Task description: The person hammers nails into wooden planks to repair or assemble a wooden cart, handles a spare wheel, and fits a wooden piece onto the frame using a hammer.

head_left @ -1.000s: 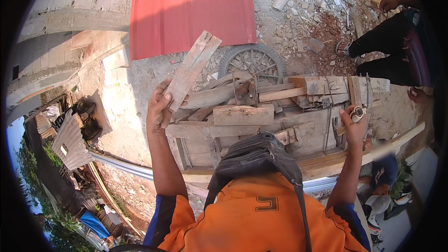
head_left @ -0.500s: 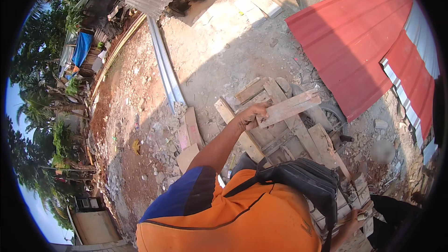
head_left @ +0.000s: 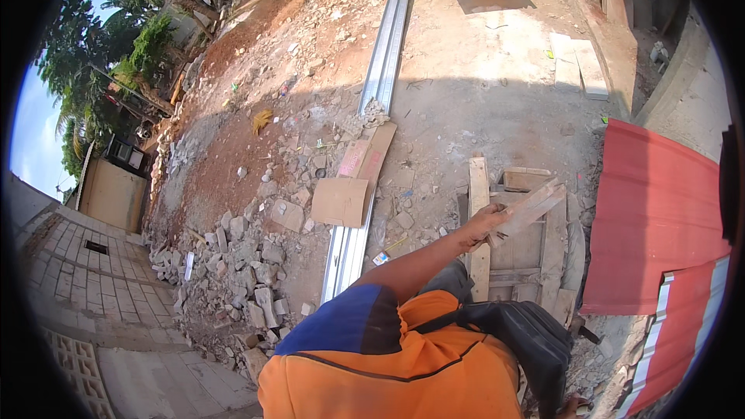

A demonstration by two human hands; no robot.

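Observation:
My left hand (head_left: 487, 225) is closed around the near end of a short, pale wooden board (head_left: 533, 208). The board slants up and to the right, above a frame of nailed wooden planks (head_left: 518, 273). At the lower edge, only a small part of my right hand (head_left: 573, 406) shows beside the black bag (head_left: 521, 339) on my body. Its fingers are mostly out of sight, and whether it holds anything cannot be made out.
Red corrugated metal sheets (head_left: 656, 221) lie to the right. Long metal channels (head_left: 386, 39) run along the ground, with flattened cardboard (head_left: 340, 202) on them. Broken concrete (head_left: 252, 295) is heaped at left, before a block wall (head_left: 85, 271). Light-coloured slabs (head_left: 578, 66) lie far right.
My view has swung toward the left, so the planks and sheets sit differently in it. The board stays in my left hand. My right hand has slipped mostly out of view.

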